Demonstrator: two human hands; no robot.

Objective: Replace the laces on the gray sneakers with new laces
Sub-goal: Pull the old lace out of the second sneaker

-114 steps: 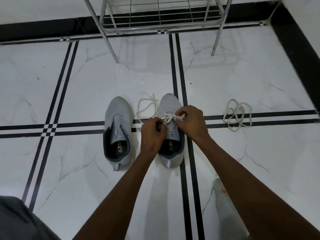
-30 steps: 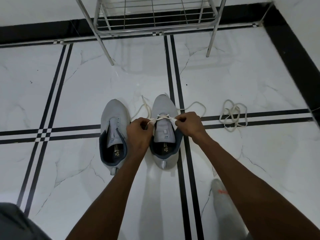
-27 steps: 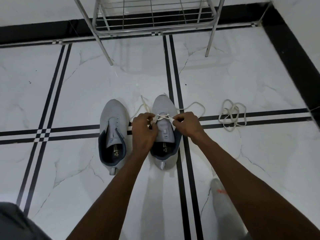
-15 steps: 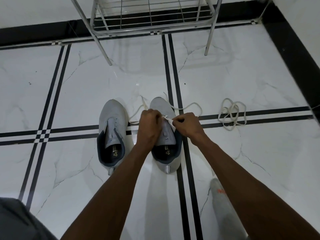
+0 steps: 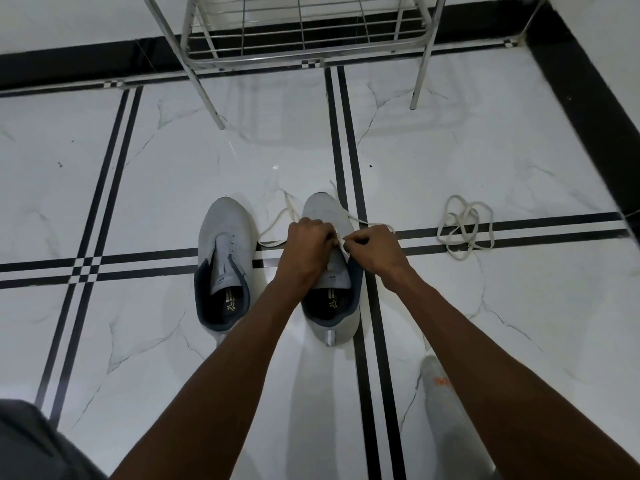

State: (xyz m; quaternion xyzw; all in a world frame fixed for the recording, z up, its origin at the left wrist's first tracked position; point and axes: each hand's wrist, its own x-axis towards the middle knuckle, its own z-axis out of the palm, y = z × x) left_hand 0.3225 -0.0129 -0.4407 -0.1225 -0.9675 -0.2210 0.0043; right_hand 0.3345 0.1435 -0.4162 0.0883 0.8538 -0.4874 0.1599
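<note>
A: We're on the right sneaker (image 5: 328, 216), low rows of the cream lace (image 5: 341, 241). Left hand (image 5: 306, 249) is curled over the throat, fingers closed on the lace as far as we can read it. Right hand (image 5: 375, 249) pinches the lace end at the shoe's right edge.

B: Where's the rest of it?

A: One tail loops on the floor tile (image 5: 519, 161) between the two shoes, the other trails off past the toe. Left sneaker (image 5: 225, 233) sits just beside, eyelets bare, no lace. Second lace (image 5: 465, 232) is bundled well off to the right.

B: How do we do this pass well?

A: We'd keep the lace flat, feed the tip from one consistent side, pull slack through with the other hand pinning the tongue. Even out both tails before climbing a row; they look unequal from here, but that's a guess.

B: What can't we see?

A: Our left hand covers the eyelets and the crossing, so the row count is unknown. The aglet is too small to pick out. Wire rack (image 5: 304, 29) is cut off at the top, sock foot (image 5: 446, 400) at the bottom.
</note>
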